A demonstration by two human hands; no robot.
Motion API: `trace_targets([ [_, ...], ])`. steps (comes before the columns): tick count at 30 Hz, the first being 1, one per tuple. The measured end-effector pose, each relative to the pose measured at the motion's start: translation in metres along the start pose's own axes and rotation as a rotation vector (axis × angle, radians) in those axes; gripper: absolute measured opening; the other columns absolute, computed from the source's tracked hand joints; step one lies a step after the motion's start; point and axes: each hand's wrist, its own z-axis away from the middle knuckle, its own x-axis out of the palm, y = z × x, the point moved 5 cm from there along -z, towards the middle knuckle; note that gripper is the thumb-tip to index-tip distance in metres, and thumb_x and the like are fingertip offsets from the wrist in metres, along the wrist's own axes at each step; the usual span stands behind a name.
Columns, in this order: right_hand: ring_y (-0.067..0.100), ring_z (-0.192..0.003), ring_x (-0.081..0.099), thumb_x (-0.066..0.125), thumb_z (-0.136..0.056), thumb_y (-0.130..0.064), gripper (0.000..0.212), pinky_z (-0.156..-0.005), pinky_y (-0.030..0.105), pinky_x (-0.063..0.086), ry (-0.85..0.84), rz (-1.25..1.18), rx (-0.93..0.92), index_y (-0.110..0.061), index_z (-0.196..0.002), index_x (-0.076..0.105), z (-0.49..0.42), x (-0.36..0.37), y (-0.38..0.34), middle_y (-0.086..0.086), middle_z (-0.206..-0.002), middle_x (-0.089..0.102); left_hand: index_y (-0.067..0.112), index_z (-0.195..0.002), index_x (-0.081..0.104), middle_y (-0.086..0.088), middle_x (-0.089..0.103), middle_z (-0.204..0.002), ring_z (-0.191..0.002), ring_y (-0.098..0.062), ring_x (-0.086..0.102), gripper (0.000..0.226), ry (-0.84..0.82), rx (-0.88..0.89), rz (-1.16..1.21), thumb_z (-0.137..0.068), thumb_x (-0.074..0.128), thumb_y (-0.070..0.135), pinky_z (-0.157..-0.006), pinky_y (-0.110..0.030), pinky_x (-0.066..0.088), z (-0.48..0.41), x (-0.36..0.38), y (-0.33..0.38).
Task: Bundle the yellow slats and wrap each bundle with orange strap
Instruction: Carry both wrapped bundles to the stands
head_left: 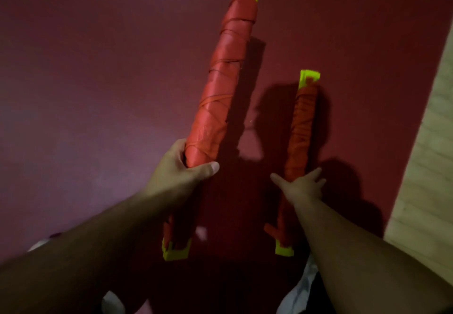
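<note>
Two bundles of yellow slats are wound in orange strap, with bare yellow ends showing at top and bottom. My left hand (181,169) grips the larger bundle (220,88) near its lower third and holds it raised above the dark red floor (98,68). The smaller bundle (301,132) lies on the floor to the right. My right hand (300,186) rests on its lower part with fingers spread. A loose orange strap end (273,232) sticks out near the smaller bundle's bottom.
A pale tiled floor strip (426,166) borders the red surface on the right. White cloth (301,291) shows at the bottom centre, near my legs. A small white scrap (202,232) lies between the bundles.
</note>
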Motion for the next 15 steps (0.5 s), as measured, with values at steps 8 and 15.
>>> trace_targets([
  [8, 0.043, -0.135, 0.04, 0.077, -0.078, -0.047, 0.092, -0.105, 0.054, 0.042, 0.108, -0.017, 0.023, -0.008, -0.145, 0.026, -0.012, 0.027, -0.003, 0.017, -0.157, 0.026, 0.025, -0.117, 0.058, 0.004, 0.071, -0.096, -0.082, -0.012, 0.069, 0.045, -0.017, -0.075, -0.143, -0.079, 0.082, 0.028, -0.067, -0.026, 0.054, -0.028, -0.006, -0.017],
  [15, 0.04, -0.116, 0.058, 0.075, -0.082, -0.041, 0.075, -0.089, 0.05, 0.052, 0.205, 0.003, 0.036, -0.007, -0.135, 0.034, -0.01, 0.03, -0.005, 0.018, -0.136, 0.052, 0.02, -0.122, 0.059, 0.0, 0.072, -0.102, -0.084, -0.012, 0.072, 0.052, -0.036, -0.139, -0.089, -0.076, 0.085, 0.027, -0.065, -0.022, 0.055, -0.041, -0.002, -0.026],
])
